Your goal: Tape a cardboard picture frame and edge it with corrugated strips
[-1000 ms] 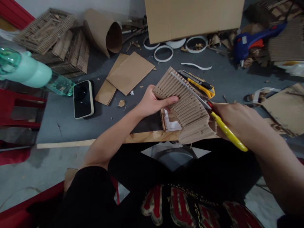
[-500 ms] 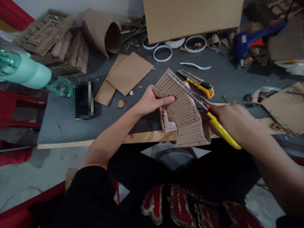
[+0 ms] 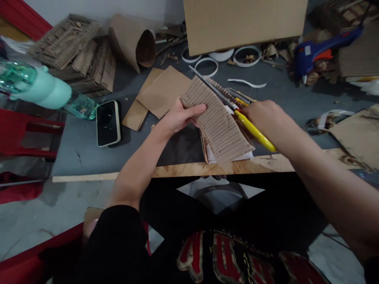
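Note:
My left hand (image 3: 185, 116) pinches the upper left edge of a corrugated cardboard piece (image 3: 220, 122), thumb on its ribbed face. My right hand (image 3: 266, 120) is closed round the yellow handle of the scissors (image 3: 256, 132). The scissor blades point up and to the left along the far edge of the cardboard, their tips beyond its upper corner. Beneath the held piece lies another cardboard item with white parts (image 3: 209, 153), mostly covered. A yellow utility knife (image 3: 242, 101) is partly hidden behind my right hand.
A phone (image 3: 108, 123) and a green bottle (image 3: 56, 92) lie on the left. Flat cardboard sheets (image 3: 162, 88) rest near the middle. Behind are white rings (image 3: 206, 67), a large box (image 3: 244, 23) and a rolled card (image 3: 127, 39). A blue glue gun (image 3: 314, 53) lies at the back right.
The scissors and my right hand have moved up and left, with the blade tips now past the cardboard's corner. The held cardboard looks flatter, its curled lower end no longer showing.

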The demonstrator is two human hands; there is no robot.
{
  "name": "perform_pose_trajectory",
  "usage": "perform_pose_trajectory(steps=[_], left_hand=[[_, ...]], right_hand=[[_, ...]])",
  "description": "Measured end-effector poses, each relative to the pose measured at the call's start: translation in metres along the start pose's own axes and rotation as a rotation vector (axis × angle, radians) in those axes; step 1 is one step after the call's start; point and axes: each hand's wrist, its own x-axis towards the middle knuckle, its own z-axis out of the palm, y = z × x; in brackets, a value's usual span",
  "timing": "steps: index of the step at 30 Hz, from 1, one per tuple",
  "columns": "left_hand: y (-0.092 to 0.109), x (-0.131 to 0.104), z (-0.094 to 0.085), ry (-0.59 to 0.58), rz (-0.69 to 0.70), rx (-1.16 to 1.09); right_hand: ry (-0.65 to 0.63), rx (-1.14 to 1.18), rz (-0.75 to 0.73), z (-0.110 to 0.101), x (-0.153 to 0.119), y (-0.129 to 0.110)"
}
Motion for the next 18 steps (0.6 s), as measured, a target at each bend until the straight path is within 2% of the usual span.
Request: perform_pose_trajectory(steps=[3,5,6,7,8,10,12,15,18], left_hand=[[0.022,0.006,-0.019,0.304,0.083,-0.121],[0.041,0.01,-0.033,0.552,0.106,-0.249],[0.048,0.012,-0.04,0.667,0.087,-0.306],[0.053,0.014,-0.047,0.768,0.06,-0.345],[0.055,0.017,-0.053,0.866,0.049,-0.37],[0.052,0.02,-0.059,0.993,0.059,-0.369],[0.042,0.023,-0.058,1.023,0.077,-0.339],[0.028,0.024,-0.045,0.942,0.067,-0.273],[0.027,0.025,-0.033,0.855,0.047,-0.163]], right_hand=[[0.108,0.057,0.084,-0.004,0.014,0.005],[0.147,0.169,0.17,-0.007,0.018,0.019],[0.19,0.257,0.262,-0.008,0.018,0.028],[0.18,0.349,0.335,-0.009,0.017,0.038],[0.229,0.385,0.419,-0.01,0.015,0.048],[0.239,0.385,0.494,-0.011,0.008,0.068],[0.256,0.26,0.526,-0.01,0.0,0.081],[0.234,0.101,0.546,-0.004,-0.006,0.089],[0.188,0.04,0.606,0.004,-0.005,0.089]])
